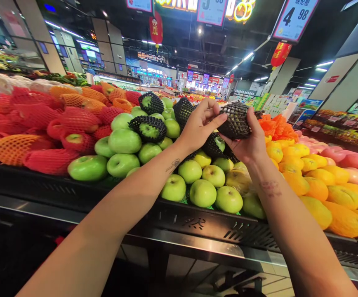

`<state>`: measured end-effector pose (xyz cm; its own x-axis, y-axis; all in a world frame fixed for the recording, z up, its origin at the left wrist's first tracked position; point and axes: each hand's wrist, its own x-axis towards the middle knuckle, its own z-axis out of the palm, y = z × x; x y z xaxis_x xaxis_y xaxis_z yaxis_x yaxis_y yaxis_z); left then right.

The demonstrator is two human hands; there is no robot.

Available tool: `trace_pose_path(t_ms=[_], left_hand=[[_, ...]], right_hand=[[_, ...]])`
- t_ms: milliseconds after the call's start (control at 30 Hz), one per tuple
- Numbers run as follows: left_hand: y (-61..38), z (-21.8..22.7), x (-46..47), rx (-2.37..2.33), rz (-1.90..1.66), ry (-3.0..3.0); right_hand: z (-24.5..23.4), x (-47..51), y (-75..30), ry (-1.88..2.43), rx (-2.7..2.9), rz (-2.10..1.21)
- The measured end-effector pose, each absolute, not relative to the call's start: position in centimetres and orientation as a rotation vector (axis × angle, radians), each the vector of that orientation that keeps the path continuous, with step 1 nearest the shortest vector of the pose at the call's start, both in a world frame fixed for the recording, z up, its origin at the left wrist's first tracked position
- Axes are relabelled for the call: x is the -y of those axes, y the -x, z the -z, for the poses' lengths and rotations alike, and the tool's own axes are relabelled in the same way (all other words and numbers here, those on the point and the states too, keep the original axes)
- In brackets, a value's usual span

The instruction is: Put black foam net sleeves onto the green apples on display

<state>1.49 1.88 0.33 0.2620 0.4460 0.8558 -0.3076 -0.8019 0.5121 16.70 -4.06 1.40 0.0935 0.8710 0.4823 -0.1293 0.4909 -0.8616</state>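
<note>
My right hand grips a black foam net sleeve from below, with an apple hidden inside it as far as I can tell. My left hand pinches the sleeve's left end with thumb and fingers. Both hands hover above a pile of green apples on the black display stand. Other green apples in black nets lie further back in the pile.
Red and orange netted fruit fills the stand to the left. Oranges and yellow fruit lie to the right, pink fruit beyond. Price signs hang overhead. A metal ledge runs along the stand's front.
</note>
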Motion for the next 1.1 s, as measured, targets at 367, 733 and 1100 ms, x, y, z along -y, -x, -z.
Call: trace_pose_path(t_ms=[367, 733, 1100], left_hand=[[-0.4, -1.4, -2.0, -0.171, -1.539, -1.806], [-0.4, -1.3, -2.9, -0.277, -1.637, -1.877], [-1.1, -0.6, -2.8, -0.283, -1.501, -1.767]], right_hand=[[0.2, 3.2, -17.0, 0.841, 1.557, -0.385], [-1.2, 4.4, -17.0, 0.852, 1.814, -0.048], [-0.9, 4.3, -15.9, 0.860, 1.398, -0.757]])
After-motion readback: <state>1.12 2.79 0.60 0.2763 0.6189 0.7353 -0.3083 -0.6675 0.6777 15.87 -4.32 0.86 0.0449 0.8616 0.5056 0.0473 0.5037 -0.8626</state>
